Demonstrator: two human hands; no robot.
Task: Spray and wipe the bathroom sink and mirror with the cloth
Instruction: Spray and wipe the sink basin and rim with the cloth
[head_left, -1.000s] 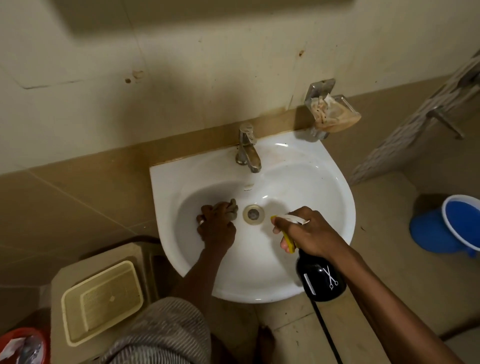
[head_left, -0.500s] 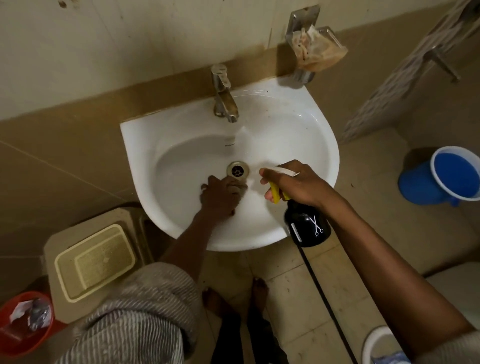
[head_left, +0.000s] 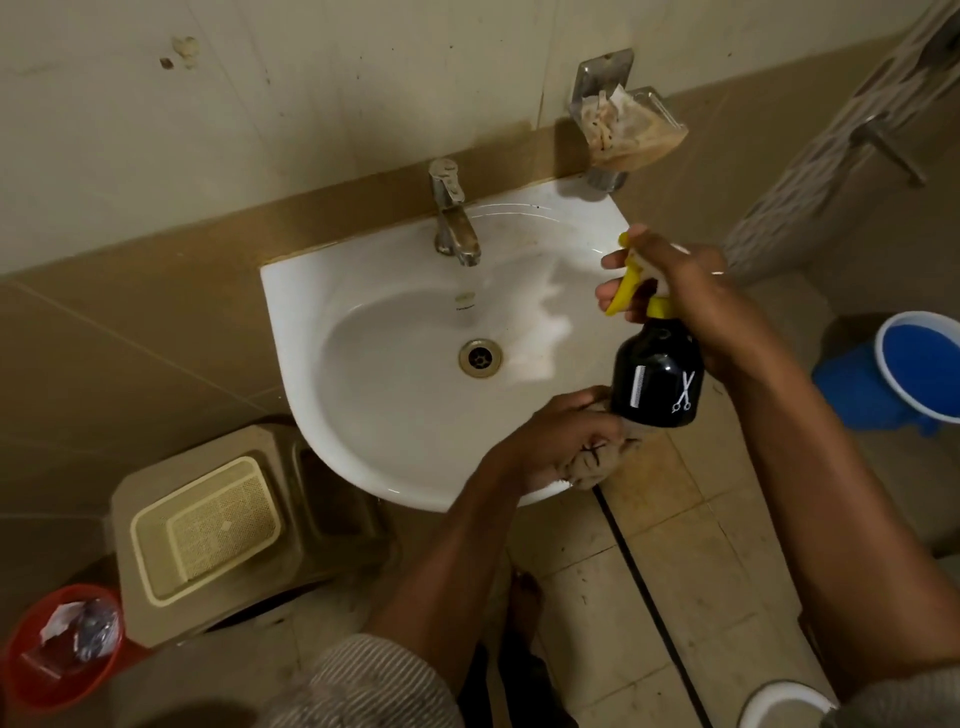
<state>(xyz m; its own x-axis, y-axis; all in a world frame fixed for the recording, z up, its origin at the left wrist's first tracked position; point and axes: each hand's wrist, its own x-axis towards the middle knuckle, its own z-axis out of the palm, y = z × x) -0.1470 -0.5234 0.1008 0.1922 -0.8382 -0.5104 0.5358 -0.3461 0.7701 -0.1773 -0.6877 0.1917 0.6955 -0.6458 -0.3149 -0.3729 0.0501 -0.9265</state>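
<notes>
A white wall-hung sink fills the middle of the view, with a metal tap at its back and a drain in the bowl. My left hand presses a crumpled brownish cloth onto the sink's front right rim. My right hand holds a black spray bottle with a yellow trigger above the sink's right edge, nozzle towards the bowl. No mirror is in view.
A soap dish hangs on the wall right of the tap. A beige stool with a basket and a red bin stand at lower left. A blue bucket is on the floor at right.
My left hand with the cloth has slid from beside the drain out to the front right rim. My right hand has lifted the bottle higher, over the sink's right edge.
</notes>
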